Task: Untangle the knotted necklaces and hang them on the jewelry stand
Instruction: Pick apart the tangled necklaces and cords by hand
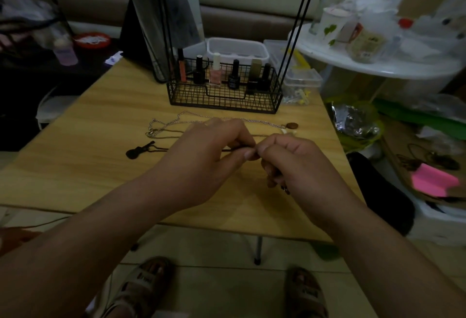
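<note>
On the wooden table (pixel 100 166) lie the necklaces. A black cord necklace with a dark guitar-shaped pendant (pixel 140 150) runs right into my hands. My left hand (pixel 209 156) and my right hand (pixel 290 161) meet over the table's middle, each pinching the black cord between thumb and fingertips. Behind them a silver chain necklace (pixel 174 122) stretches across to a brown oval pendant (pixel 292 125) beside a small white piece. The black wire jewelry stand (pixel 224 95) rises at the table's back, its two uprights reaching out of view.
The stand's wire basket holds several nail polish bottles (pixel 215 71). White plastic boxes (pixel 237 49) sit behind it, and a clear lidded box (pixel 301 81) to its right. A cluttered white round table (pixel 378 63) stands at the right. My sandalled feet show below the table's edge.
</note>
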A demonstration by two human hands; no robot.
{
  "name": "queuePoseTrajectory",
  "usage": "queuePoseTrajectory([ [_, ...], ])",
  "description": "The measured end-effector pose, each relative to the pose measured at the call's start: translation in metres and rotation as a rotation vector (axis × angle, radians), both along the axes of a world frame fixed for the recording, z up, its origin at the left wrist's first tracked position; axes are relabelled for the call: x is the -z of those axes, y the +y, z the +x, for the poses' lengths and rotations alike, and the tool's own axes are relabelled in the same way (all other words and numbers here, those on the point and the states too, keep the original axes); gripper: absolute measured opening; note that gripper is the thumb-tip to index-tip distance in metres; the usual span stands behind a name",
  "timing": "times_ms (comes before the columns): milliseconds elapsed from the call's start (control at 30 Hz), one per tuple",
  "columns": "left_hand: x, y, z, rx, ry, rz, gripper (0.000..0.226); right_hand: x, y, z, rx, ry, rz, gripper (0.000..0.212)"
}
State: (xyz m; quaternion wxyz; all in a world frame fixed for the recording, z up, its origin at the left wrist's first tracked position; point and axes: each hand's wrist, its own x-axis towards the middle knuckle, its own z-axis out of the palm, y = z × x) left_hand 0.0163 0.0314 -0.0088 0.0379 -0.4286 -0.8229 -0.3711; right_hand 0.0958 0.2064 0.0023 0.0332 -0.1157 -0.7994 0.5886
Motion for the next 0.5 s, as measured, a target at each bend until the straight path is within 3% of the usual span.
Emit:
queuePoseTrajectory([
  [133,0.003,0.002,-0.003,-0.03,0.028,0.004,0.008,0.003,0.002,-0.002,-0.018,0.022,0.069,0.013],
  [333,-0.001,0.001,-0.01,0.022,-0.339,0.04,0.009,0.009,0.005,-0.005,-0.022,0.13,0.296,0.005],
  [500,-0.001,-0.001,-0.015,0.012,-0.392,0.046,0.01,0.007,0.005,-0.005,-0.01,0.171,0.312,0.005],
])
